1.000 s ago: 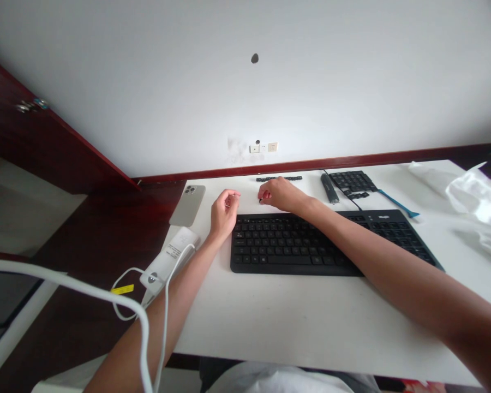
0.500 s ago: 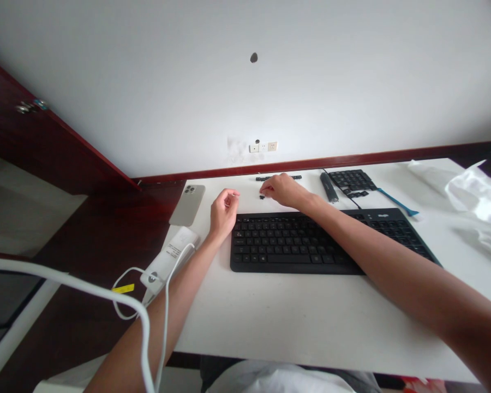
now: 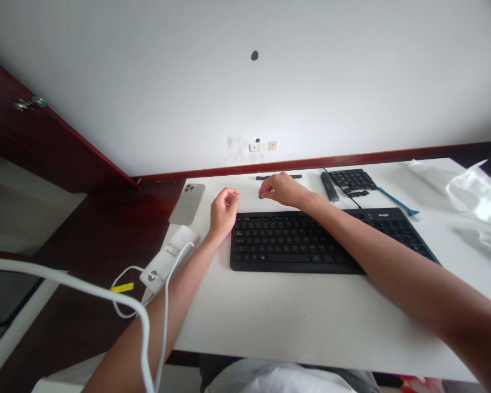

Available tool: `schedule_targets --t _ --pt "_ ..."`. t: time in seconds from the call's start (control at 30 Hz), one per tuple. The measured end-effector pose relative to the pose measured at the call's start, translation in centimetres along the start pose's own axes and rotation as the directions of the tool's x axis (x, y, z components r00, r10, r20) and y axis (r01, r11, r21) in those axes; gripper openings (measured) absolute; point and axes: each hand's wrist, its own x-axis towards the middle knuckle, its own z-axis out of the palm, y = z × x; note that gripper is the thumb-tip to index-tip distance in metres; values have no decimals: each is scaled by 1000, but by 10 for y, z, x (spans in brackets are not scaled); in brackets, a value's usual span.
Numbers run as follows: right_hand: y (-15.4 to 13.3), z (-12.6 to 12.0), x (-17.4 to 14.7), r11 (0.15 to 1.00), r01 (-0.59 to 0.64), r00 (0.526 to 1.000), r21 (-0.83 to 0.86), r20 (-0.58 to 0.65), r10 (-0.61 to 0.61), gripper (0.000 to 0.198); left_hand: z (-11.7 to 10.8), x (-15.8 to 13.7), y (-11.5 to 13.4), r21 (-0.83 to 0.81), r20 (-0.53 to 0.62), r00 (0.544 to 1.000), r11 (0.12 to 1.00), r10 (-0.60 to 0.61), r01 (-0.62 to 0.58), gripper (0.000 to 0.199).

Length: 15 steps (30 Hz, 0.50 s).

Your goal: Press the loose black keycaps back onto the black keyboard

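Observation:
My right hand (image 3: 284,189) reaches past the back edge of the black keyboard (image 3: 286,257), thumb and fingers pinched on a small black keycap (image 3: 261,196) at the white table's surface. The fingers partly hide this keycap. Left of the keyboard's back corner, my left hand (image 3: 224,212) is loosely curled, with a gap between its fingers and nothing visible in it. Behind my right hand lies a thin row of black keycaps (image 3: 298,176). My right forearm covers part of the keyboard's right half.
Toward the back right are a dark cylindrical tool (image 3: 329,187), a block of keycaps (image 3: 352,179), a blue pry tool (image 3: 399,202) and white plastic wrapping (image 3: 470,188). A phone (image 3: 187,204), a white power strip (image 3: 167,256) and its cable (image 3: 145,327) lie left.
My right fingertips have moved slightly left and down onto the small black keycap, which lay in plainer sight below them before. My left hand stays nearly still.

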Motion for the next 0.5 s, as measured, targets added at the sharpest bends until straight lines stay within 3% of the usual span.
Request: schedule_targets --t 0.3,0.5 --pt "-12 -6 -6 980 155 984 -126 112 -142 16 -1 0 1 11 -2 1000 1000 0 0 11" --pt "-21 -8 -9 950 232 967 -210 153 -202 29 0 0 1 14 -3 1000 1000 4 -4 11"
